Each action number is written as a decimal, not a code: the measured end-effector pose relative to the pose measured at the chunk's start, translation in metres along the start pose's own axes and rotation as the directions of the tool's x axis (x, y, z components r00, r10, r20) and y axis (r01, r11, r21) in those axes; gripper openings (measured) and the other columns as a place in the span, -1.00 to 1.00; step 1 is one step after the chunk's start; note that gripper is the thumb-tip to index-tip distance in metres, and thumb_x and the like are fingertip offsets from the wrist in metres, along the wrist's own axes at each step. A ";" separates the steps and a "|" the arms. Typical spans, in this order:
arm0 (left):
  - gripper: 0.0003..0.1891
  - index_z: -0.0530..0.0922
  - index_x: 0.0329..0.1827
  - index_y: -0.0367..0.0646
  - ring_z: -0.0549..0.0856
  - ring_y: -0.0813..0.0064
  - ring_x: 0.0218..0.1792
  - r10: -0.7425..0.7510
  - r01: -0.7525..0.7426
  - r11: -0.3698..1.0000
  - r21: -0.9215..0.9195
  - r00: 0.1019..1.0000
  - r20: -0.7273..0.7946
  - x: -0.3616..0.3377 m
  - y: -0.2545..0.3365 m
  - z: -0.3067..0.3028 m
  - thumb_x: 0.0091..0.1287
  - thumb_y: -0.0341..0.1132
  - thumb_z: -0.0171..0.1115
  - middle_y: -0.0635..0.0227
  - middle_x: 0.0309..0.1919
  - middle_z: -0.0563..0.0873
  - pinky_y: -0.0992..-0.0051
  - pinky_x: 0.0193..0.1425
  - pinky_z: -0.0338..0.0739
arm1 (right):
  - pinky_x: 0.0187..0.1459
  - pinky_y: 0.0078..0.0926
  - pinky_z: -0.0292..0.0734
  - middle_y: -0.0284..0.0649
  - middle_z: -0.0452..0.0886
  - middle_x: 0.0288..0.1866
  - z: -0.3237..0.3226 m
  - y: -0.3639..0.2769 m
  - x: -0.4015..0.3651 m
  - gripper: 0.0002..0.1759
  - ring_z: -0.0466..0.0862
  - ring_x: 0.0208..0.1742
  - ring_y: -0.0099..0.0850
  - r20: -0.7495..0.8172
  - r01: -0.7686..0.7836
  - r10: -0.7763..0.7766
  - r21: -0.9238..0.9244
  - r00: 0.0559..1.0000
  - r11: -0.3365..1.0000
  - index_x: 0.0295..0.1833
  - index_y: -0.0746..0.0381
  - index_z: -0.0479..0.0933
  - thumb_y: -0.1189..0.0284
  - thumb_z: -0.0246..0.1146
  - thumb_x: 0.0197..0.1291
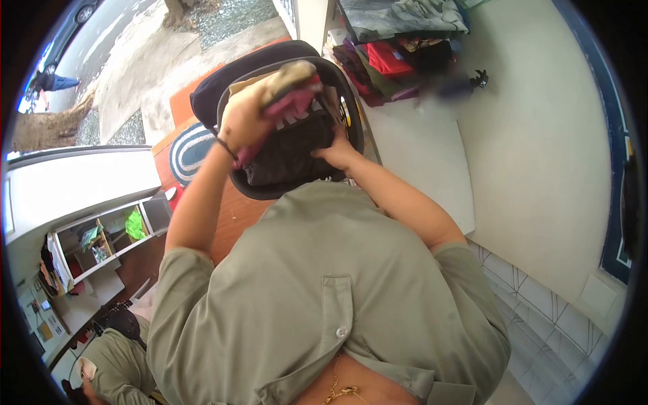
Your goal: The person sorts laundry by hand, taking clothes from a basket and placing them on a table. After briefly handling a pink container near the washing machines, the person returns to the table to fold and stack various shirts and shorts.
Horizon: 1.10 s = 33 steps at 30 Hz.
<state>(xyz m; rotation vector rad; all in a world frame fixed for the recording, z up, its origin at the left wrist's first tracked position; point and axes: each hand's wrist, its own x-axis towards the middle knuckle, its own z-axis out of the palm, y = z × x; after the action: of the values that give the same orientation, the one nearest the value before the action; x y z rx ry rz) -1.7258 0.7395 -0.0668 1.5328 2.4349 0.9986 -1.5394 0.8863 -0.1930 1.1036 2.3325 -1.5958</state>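
Observation:
A black basket (359, 128) in front of me holds folded clothes. My left hand (244, 118) is over its left side, closed on a bundle of pink and tan cloth (294, 102). That cloth is smeared by motion, so its kind cannot be told. Below it lies a folded black garment (287, 154) with some light lettering near its top. On the garment's right edge rests my right hand (339, 155), thumb on top and fingers down along the side, gripping it. The tips of those fingers are partly hidden.
A white table (432, 158) to the right bears stacked clothes (391, 57). Behind the basket is a dark rounded thing (236, 71). A blue-and-white mat (189, 154) lies on the floor. At lower left, another person (118, 361) is near a shelf (111, 236). Beyond the doorway runs a street.

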 end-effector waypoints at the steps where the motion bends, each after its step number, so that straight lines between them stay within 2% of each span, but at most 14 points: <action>1: -0.30 0.46 0.32 -0.25 0.60 -0.04 0.23 -0.251 0.241 0.967 0.078 0.954 0.162 -0.025 -0.007 0.027 0.16 -0.08 0.44 -0.12 0.11 0.65 0.19 0.31 0.47 | 0.30 -0.35 0.40 0.10 0.44 0.37 0.006 0.005 0.010 -0.11 0.50 0.35 -0.15 0.028 -0.045 0.042 0.155 0.999 0.987 0.49 0.43 0.14 0.34 0.39 0.13; 2: -0.10 0.33 0.45 -0.13 0.44 -0.07 0.38 -0.098 0.046 0.959 0.278 0.979 0.177 -0.043 -0.002 0.045 0.05 0.01 0.51 -0.12 0.34 0.47 -0.02 0.44 0.30 | 0.29 -0.34 0.41 0.11 0.44 0.37 0.008 0.007 0.028 -0.16 0.51 0.34 -0.14 0.059 -0.091 0.077 0.306 0.995 0.948 0.48 0.42 0.16 0.36 0.36 0.16; 4: 0.08 0.20 0.53 -0.02 0.25 -0.11 0.49 -0.120 -0.025 0.903 0.429 0.944 0.308 -0.057 0.053 0.040 -0.08 0.05 0.57 -0.07 0.49 0.25 -0.21 0.49 0.13 | 0.21 -0.33 0.47 0.08 0.50 0.31 0.002 -0.010 0.030 -0.35 0.55 0.27 -0.14 0.205 -0.338 0.273 0.451 0.940 0.826 0.42 0.38 0.27 0.46 0.25 0.24; 7: 0.14 0.18 0.55 0.05 0.14 -0.11 0.55 -0.192 0.118 0.904 0.411 0.971 0.143 -0.063 0.032 0.068 -0.18 -0.02 0.61 -0.05 0.55 0.12 -0.26 0.49 0.09 | 0.07 -0.19 0.57 -0.15 0.62 0.06 -0.035 -0.072 -0.003 -0.43 0.64 0.07 -0.26 0.340 -0.323 0.151 0.535 0.928 0.781 0.33 0.28 0.38 0.49 0.26 0.17; 10: 0.02 0.24 0.50 -0.02 0.45 -0.04 0.37 -0.409 0.421 0.905 -0.065 0.901 0.144 -0.030 0.002 0.038 -0.16 -0.30 0.50 -0.11 0.27 0.52 0.13 0.40 0.37 | -0.08 -0.28 0.55 -0.26 0.61 -0.02 -0.058 -0.060 0.015 -0.40 0.65 -0.10 -0.36 0.447 -0.338 -0.046 0.736 0.893 0.587 0.35 0.20 0.39 0.47 0.29 0.16; 12: -0.06 0.29 0.47 -0.07 0.56 0.01 0.26 -0.113 0.111 0.993 -0.040 0.993 -0.044 -0.013 -0.032 0.018 -0.13 -0.36 0.43 -0.06 0.14 0.62 0.29 0.34 0.44 | 0.03 -0.34 0.49 -0.27 0.55 0.08 -0.070 -0.062 0.006 -0.42 0.62 0.03 -0.39 0.260 -0.220 0.030 0.746 0.965 0.629 0.38 0.20 0.36 0.45 0.25 0.23; 13: -0.09 0.31 0.46 -0.09 0.55 0.02 0.28 -0.106 0.105 0.992 -0.076 0.994 -0.012 -0.004 -0.039 0.008 -0.11 -0.36 0.41 -0.03 0.19 0.60 0.25 0.35 0.43 | 0.04 -0.37 0.48 -0.27 0.54 0.11 -0.068 -0.050 0.005 -0.43 0.61 0.06 -0.41 0.181 -0.201 0.097 0.741 0.979 0.641 0.38 0.21 0.36 0.44 0.25 0.23; 16: -0.04 0.27 0.51 -0.06 0.55 0.08 0.30 -0.298 0.328 0.908 -0.262 0.943 0.148 0.010 -0.089 0.005 -0.10 -0.32 0.46 0.02 0.25 0.57 0.32 0.37 0.43 | 0.03 -0.41 0.49 -0.26 0.56 0.12 -0.049 -0.021 -0.006 -0.43 0.60 0.06 -0.42 0.032 -0.132 0.157 0.717 0.987 0.685 0.35 0.24 0.39 0.46 0.27 0.19; 17: -0.07 0.27 0.51 -0.13 0.61 0.18 0.24 -0.232 0.269 0.911 -0.312 0.961 0.152 0.018 -0.095 0.002 -0.04 -0.39 0.46 0.08 0.24 0.60 0.36 0.33 0.48 | 0.02 -0.42 0.51 -0.25 0.57 0.11 -0.044 -0.016 -0.010 -0.42 0.60 0.05 -0.42 -0.001 -0.111 0.157 0.704 0.988 0.702 0.34 0.25 0.40 0.47 0.29 0.17; 18: -0.13 0.29 0.48 -0.23 0.63 0.30 0.19 -0.171 0.260 0.760 -0.596 0.964 0.202 0.022 -0.099 0.002 0.01 -0.48 0.44 0.15 0.20 0.62 0.38 0.30 0.51 | 0.03 -0.43 0.51 -0.25 0.57 0.12 -0.040 -0.012 -0.010 -0.44 0.60 0.06 -0.42 -0.050 -0.066 0.139 0.688 0.989 0.723 0.33 0.26 0.41 0.48 0.28 0.18; 26: -0.19 0.36 0.42 -0.25 0.64 0.37 0.14 -0.200 0.354 0.692 -0.629 0.931 0.305 0.041 -0.147 -0.014 0.01 -0.47 0.46 0.23 0.15 0.66 0.40 0.28 0.51 | 0.01 -0.49 0.55 -0.26 0.59 0.11 -0.025 -0.003 -0.021 -0.52 0.65 0.03 -0.43 -0.222 0.092 0.107 0.728 0.969 0.679 0.27 0.28 0.43 0.56 0.23 0.21; 29: -0.19 0.36 0.42 -0.26 0.65 0.36 0.14 -0.216 0.370 0.642 -0.672 0.928 0.304 0.036 -0.148 -0.014 0.01 -0.49 0.45 0.21 0.14 0.66 0.41 0.25 0.54 | 0.10 -0.36 0.57 -0.13 0.58 0.21 -0.022 -0.005 -0.021 -0.47 0.68 0.08 -0.26 -0.262 0.084 0.128 0.667 0.956 0.740 0.30 0.29 0.43 0.48 0.27 0.18; 31: -0.19 0.35 0.43 -0.26 0.66 0.36 0.13 -0.244 0.401 0.604 -0.689 0.916 0.319 0.031 -0.141 -0.012 0.01 -0.51 0.43 0.20 0.14 0.66 0.41 0.22 0.56 | 0.18 -0.26 0.53 0.00 0.54 0.28 -0.017 -0.012 -0.020 -0.39 0.66 0.14 -0.11 -0.266 -0.007 0.072 0.237 0.961 0.971 0.32 0.31 0.41 0.40 0.32 0.14; 33: -0.18 0.33 0.44 -0.27 0.66 0.35 0.11 -0.240 0.383 0.653 -0.653 0.923 0.301 0.027 -0.146 -0.005 0.00 -0.53 0.42 0.19 0.14 0.66 0.41 0.20 0.58 | 0.34 -0.15 0.41 0.20 0.44 0.37 -0.010 -0.019 -0.017 -0.23 0.55 0.27 0.09 -0.225 -0.005 -0.019 -0.105 0.974 0.995 0.37 0.31 0.37 0.26 0.41 0.04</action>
<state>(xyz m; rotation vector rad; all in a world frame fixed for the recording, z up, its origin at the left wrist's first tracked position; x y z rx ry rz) -1.8535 0.7190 -0.1398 0.8481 1.7478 1.3969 -1.5359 0.8826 -0.1668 1.3160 2.5286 -1.3967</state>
